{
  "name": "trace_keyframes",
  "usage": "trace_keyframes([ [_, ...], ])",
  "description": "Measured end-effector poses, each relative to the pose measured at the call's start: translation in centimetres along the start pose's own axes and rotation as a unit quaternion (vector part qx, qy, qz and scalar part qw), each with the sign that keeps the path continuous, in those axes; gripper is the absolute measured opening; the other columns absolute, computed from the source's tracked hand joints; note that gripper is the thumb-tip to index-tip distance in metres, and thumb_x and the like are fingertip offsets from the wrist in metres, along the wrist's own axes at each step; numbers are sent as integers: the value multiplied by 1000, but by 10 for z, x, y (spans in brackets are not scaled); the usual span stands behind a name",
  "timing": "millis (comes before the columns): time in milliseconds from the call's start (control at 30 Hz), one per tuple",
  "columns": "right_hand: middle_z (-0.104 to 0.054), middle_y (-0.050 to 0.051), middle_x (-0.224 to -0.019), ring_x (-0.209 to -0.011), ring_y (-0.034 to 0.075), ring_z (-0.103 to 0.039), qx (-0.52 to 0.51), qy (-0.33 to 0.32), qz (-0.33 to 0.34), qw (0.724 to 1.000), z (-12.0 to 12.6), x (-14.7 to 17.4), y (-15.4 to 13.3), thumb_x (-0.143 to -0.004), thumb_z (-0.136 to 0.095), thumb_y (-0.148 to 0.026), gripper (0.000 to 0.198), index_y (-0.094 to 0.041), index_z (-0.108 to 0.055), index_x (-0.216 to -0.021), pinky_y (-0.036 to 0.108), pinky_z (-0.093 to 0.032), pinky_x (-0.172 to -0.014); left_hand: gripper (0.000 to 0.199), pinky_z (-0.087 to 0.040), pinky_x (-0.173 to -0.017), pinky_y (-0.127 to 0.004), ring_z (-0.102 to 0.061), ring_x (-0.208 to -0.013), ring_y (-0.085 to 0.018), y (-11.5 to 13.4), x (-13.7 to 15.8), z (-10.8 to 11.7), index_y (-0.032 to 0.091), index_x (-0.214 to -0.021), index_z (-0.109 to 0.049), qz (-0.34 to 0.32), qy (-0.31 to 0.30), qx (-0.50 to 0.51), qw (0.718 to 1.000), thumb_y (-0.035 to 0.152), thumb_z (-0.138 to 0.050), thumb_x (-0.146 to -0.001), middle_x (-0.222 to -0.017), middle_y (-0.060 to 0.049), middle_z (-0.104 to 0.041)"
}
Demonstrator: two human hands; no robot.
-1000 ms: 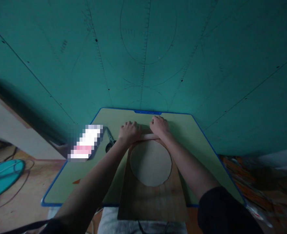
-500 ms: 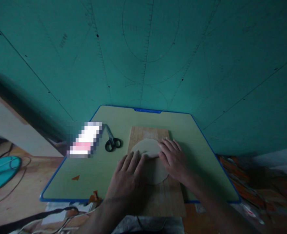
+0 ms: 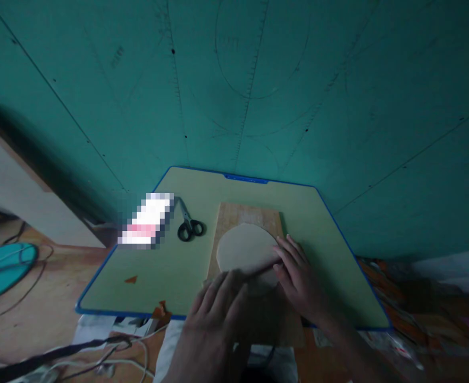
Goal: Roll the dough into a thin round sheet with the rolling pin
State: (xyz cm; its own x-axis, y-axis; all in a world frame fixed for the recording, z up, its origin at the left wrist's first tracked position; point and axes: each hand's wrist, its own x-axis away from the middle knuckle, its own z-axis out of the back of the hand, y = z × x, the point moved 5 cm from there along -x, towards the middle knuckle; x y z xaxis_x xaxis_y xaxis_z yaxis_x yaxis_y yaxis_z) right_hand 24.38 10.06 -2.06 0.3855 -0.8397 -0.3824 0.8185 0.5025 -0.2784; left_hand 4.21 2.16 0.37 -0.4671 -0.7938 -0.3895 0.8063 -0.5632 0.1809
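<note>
A pale round sheet, like rolled dough or clay (image 3: 244, 247), lies flat on a wooden board (image 3: 254, 213). A narrow dark strip (image 3: 263, 269) crosses its lower part between my hands; whether it is a rod or a shadowed edge I cannot tell. My left hand (image 3: 218, 303) is at the sheet's lower left, fingers stretched forward and palm down; what lies under them is hidden. At the right edge, my right hand (image 3: 298, 274) touches the sheet with its fingers extended and its thumb apart.
Black-handled scissors (image 3: 190, 226) lie left of the board. Beside them is a phone-shaped object (image 3: 147, 221), blurred out. Orange scraps (image 3: 131, 279) sit on the blue-edged table (image 3: 334, 298). A green wall (image 3: 338, 106) rises behind; cables (image 3: 118, 346) run at lower left.
Both hands have drawn back towards me, the left one more, uncovering more of the pale sheet. The whole view has shifted slightly.
</note>
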Motion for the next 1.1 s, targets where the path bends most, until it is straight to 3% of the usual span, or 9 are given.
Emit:
trace_keyframes([
  [133, -58, 15, -143, -146, 31, -37, 27, -13, -12, 999, -6, -13, -2, -102, -38, -35, 35, -18, -61, -123, 58, -36, -115, 57, -50, -103, -47, -52, -134, -33, -3, 1, -9, 13, -143, -51, 19, -18, -36, 999, 22, -53, -86, -148, -18, -54],
  [233, -53, 17, -148, -146, 34, -37, 74, -31, -26, 996, -16, -37, -7, -101, -39, -33, 40, -15, -60, -130, 64, -27, -117, 61, -46, -106, -48, -50, -136, -34, -6, 2, -19, 11, -147, -46, 30, -4, -61, 998, 27, -53, -89, -151, -21, -50],
  [333, -50, 17, -151, -146, 32, -37, 104, -58, -24, 993, -27, -68, -13, -100, -40, -32, 46, -13, -56, -139, 60, -21, -120, 63, -42, -111, -48, -47, -139, -34, -14, -2, -24, 10, -149, -43, 29, 15, -88, 996, 38, -52, -93, -153, -21, -47],
  [567, -48, 12, -154, -147, 26, -36, 106, -130, -31, 985, -58, -146, -24, -99, -40, -30, 48, -18, -53, -144, 51, -13, -124, 59, -46, -106, -54, -51, -135, -41, -73, -35, -20, 10, -139, -55, 90, 7, -134, 987, 53, -43, -100, -141, -22, -59],
  [667, -51, 11, -152, -145, 25, -38, 94, -152, -43, 983, -71, -176, -32, -99, -40, -29, 46, -19, -56, -141, 50, -16, -123, 57, -45, -106, -55, -50, -135, -42, -103, -45, -20, 8, -136, -57, 122, -10, -140, 983, 50, -39, -102, -140, -26, -58],
  [767, -55, 11, -148, -142, 24, -43, 88, -151, -42, 984, -73, -187, -36, -99, -38, -27, 44, -19, -59, -137, 49, -19, -122, 56, -45, -108, -55, -47, -138, -42, -115, -46, -22, 4, -135, -56, 130, -16, -115, 985, 47, -41, -102, -141, -29, -55],
  [867, -54, 11, -149, -143, 26, -41, 91, -135, -22, 986, -64, -165, -32, -98, -40, -25, 45, -19, -58, -139, 49, -18, -122, 54, -48, -107, -49, -49, -138, -36, -94, -39, -26, 6, -141, -49, 92, -4, -59, 994, 42, -42, -102, -143, -26, -55],
  [967, -50, 13, -153, -145, 28, -38, 102, -117, -5, 988, -49, -122, -21, -97, -40, -23, 48, -17, -56, -141, 51, -17, -122, 52, -52, -103, -44, -53, -134, -32, -49, -26, -31, 8, -146, -43, 27, 1, -27, 999, 35, -44, -101, -144, -20, -57],
  [1100, -48, 14, -154, -147, 29, -35, 111, -109, -6, 988, -35, -89, -14, -96, -38, -22, 50, -15, -56, -142, 52, -15, -123, 59, -48, -107, -47, -50, -137, -35, -9, -19, -28, 6, -148, -42, -15, 18, -36, 999, 39, -48, -99, -151, -21, -49],
])
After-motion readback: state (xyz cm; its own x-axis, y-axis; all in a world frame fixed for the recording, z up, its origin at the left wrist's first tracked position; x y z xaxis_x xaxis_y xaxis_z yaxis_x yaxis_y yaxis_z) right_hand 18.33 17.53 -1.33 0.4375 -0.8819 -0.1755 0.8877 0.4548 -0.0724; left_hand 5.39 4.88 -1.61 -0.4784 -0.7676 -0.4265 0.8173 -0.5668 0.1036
